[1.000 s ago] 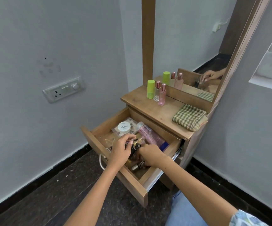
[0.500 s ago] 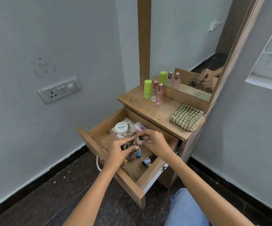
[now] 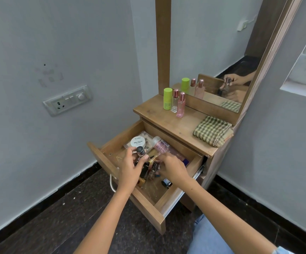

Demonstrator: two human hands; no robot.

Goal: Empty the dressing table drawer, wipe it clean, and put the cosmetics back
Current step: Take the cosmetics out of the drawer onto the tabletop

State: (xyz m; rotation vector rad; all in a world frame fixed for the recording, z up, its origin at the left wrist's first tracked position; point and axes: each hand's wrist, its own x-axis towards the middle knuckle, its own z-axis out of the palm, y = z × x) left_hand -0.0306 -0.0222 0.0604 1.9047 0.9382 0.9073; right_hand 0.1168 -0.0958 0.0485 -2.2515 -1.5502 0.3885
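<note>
A: Head view: over the pulled-out wooden drawer (image 3: 149, 204) of a small dressing table, the person's left hand (image 3: 130, 168) curls around a cluster of small dark-capped nail-polish bottles (image 3: 140, 152), one black cap standing up between thumb and fingers.

B: And the right hand (image 3: 172, 167)?

A: Its fingers pinch a slim clear vial of yellowish liquid (image 3: 153, 158), held tilted just above the drawer's contents; the two hands almost touch.

B: What lies under them?

A: A round white jar lettered "NAIL POLISH" (image 3: 138, 142) rests on a clear flat packet at the drawer's back left corner. Beside it a pink bottle with a clear cap (image 3: 165, 147) lies on its side along the back wall. A small dark bottle with a blue label (image 3: 166, 182) lies alone near the right wall. A metal loop handle (image 3: 112, 184) hangs on the drawer front.

B: And on top?

A: A lime-green cylindrical container (image 3: 167, 96), a clear glass bottle with a rose-gold cap (image 3: 175, 101) and a pink bottle with a rose-gold cap (image 3: 181, 105) stand close together by the wood-framed mirror (image 3: 212, 52). A folded green-and-cream checked cloth (image 3: 211, 131) lies at the right end. A white switch plate (image 3: 67, 100) sits on the grey wall.
</note>
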